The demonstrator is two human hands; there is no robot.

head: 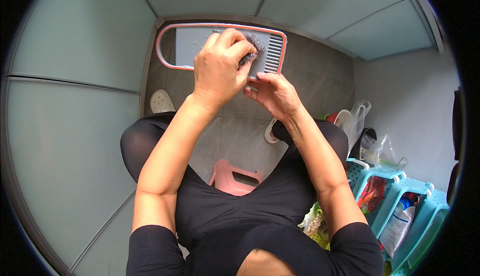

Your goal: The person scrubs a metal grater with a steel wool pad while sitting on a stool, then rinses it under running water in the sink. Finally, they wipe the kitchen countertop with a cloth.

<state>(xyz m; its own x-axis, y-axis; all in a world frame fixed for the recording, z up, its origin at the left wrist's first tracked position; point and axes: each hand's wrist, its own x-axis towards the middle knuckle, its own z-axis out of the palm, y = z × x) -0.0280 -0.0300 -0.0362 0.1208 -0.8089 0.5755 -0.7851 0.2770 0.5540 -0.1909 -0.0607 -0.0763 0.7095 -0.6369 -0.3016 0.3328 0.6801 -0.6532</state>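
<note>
A flat grey board [185, 47] with a white and orange rim is held out before me. It has an open loop at its left end and a ridged strip [275, 53] at its right end. My left hand [225, 62] grips a shiny steel-wool scourer [255, 45] and presses it to the board's face, right of the middle. Small wet-looking marks dot the grey surface beside my fingers. Below, my right hand [275, 94] holds the board's lower right edge, with the thumb over the rim and the fingers partly hidden underneath.
Frosted panels [75, 126] close in the left and far sides. A pink plastic stool [225, 178] stands on grey floor tiles between my legs. Stacked turquoise baskets [390, 193] with packets are at my right, near plastic bags [382, 152] and a red-and-white bowl [342, 117].
</note>
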